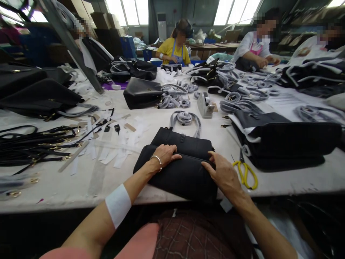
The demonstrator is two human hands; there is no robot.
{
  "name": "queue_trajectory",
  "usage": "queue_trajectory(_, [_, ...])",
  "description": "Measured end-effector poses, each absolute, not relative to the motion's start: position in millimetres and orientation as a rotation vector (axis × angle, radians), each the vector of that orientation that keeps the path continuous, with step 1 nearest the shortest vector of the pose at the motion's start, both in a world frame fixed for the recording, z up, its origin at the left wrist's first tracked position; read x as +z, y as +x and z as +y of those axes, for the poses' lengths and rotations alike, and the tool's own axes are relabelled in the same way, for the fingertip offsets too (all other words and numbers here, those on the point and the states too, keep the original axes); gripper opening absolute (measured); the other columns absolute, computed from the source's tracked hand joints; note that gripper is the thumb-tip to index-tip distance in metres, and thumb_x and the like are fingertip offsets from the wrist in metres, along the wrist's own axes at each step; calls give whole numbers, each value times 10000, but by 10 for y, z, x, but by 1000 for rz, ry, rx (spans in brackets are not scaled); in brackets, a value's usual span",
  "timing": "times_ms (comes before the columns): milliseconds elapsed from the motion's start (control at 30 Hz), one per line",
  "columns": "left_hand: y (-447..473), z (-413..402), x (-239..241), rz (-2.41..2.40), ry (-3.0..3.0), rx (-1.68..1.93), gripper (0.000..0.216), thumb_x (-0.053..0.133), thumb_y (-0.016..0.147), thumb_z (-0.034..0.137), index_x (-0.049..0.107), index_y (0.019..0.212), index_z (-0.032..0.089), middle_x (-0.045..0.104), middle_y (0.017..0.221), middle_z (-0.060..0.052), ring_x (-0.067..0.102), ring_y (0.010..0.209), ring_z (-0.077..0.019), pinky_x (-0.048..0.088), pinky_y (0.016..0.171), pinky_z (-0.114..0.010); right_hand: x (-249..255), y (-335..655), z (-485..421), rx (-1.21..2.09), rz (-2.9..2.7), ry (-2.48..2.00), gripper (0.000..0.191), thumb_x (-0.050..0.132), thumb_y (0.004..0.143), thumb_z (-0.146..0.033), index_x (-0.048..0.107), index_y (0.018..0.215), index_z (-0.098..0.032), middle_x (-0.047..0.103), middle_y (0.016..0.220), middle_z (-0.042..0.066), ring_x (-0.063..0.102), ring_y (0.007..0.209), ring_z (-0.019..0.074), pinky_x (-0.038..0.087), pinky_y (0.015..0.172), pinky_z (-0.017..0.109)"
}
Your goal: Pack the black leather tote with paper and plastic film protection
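A black handbag [178, 176] lies at the table's front edge, its handle wrapped in clear plastic and pointing away from me. My left hand [165, 154], with a bracelet on the wrist, grips the bag near the fold across its middle, fingers curled over and thumb stretched to the right. At the bag's right end, my right hand [221, 171] holds the side edge between thumb and fingers; the fingertips are partly hidden. Just right of that hand rest yellow-handled scissors [246, 174]. Beyond the bag sits a coiled, wrapped strap [184, 118].
Black straps with gold clasps [51, 144] and paper strips [121, 149] lie at left. More black bags [142, 92] stand behind, and a stack of bags [293, 144] fills the right. A tape dispenser [206, 106] stands mid-table. Several people work across the table.
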State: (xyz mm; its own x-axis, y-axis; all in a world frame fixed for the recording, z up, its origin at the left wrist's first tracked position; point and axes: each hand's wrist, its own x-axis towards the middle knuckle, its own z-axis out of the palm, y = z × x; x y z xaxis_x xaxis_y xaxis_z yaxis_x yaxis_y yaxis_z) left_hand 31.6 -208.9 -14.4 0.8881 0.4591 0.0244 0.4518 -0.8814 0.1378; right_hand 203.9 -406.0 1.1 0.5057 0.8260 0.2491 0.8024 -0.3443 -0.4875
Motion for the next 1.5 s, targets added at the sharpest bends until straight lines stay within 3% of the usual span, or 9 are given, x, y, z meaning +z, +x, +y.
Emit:
queue_trajectory(167, [338, -2065, -157, 691, 2885, 50, 458, 398, 900, 600, 568, 973, 181, 698, 864, -68, 661, 833, -232, 424, 738, -330, 132, 1657, -4023, -260, -1779, -1959, 430, 498, 917, -407, 509, 1318, -253, 544, 1329, 88, 449, 1246, 290, 304, 1059, 490])
queue_trajectory(333, [386, -2006, -138, 658, 2809, 99, 387, 460, 903, 543, 557, 1018, 186, 676, 914, -63, 658, 845, -225, 480, 753, -341, -199, 1703, -3902, -174, -1791, -2023, 320, 433, 948, -263, 591, 1224, -302, 611, 1228, 41, 543, 1097, 231, 419, 929, 417])
queue_trajectory(467, [-31, -1918, -108, 411, 2867, 335, 196, 520, 908, 277, 574, 1083, 206, 596, 1212, -68, 563, 1120, -189, 444, 956, -323, -267, 1811, -3884, -120, -1768, -1986, 286, 446, 950, -274, 610, 1184, -297, 635, 1194, 31, 559, 1065, 220, 442, 876, 393])
queue_trajectory(567, [-638, -1817, -145, 299, 3010, 311, 454, 319, 899, 47, 522, 1262, 229, 513, 1376, -49, 422, 1307, -168, 289, 1122, -377, -269, 1807, -3899, -134, -1741, -1936, 272, 455, 950, -279, 616, 1170, -273, 637, 1207, 40, 559, 1078, 224, 443, 887, 401])
queue_trajectory(800, [-1173, -1644, -68, 269, 3207, -73, 751, 307, 812, -19, 240, 1472, 334, 307, 1524, 18, 230, 1418, -155, 131, 1172, -404, -350, 1870, -4014, -187, -1788, -1837, 315, 464, 944, -277, 587, 1228, -219, 597, 1261, 94, 522, 1187, 236, 420, 1003, 452])
queue_trajectory(967, [-1028, -1462, 67, 133, 3059, -240, 923, 422, 669, -17, 165, 1488, 321, 255, 1544, 1, 221, 1422, -176, 122, 1172, -430, -278, 2079, -4374, 4, -2163, -1759, 995, 656, 710, -649, 275, 1476, -141, 376, 1469, 174, 307, 1372, 333, 288, 1115, 552])
queue_trajectory(1033, [-1005, -1396, 78, 124, 2961, -238, 910, 476, 667, 20, 200, 1480, 324, 287, 1532, -6, 257, 1410, -188, 169, 1167, -426, -255, 2142, -4500, 76, -2224, -1766, 1143, 716, 620, -656, 218, 1492, -111, 291, 1509, 191, 238, 1397, 356, 275, 1126, 547])
queue_trajectory(1233, [-922, -1289, 105, 258, 2497, -19, 595, 619, 786, 294, 462, 1359, 282, 472, 1422, -66, 445, 1300, -217, 331, 1105, -377, -306, 2259, -4550, 142, -2114, -1743, 763, 521, 750, -126, 295, 1475, -194, 323, 1509, 118, 282, 1393, 275, 273, 1139, 511])
queue_trajectory(1500, [-709, -1411, 182, 714, 2171, 147, 399, 534, 797, 498, 635, 1038, 197, 691, 992, -26, 619, 934, -219, 478, 861, -318, -92, 2435, -4426, 590, -1268, -1851, 455, 603, 768, -452, 659, 1143, -202, 682, 1139, 76, 625, 1058, 283, 504, 927, 397])
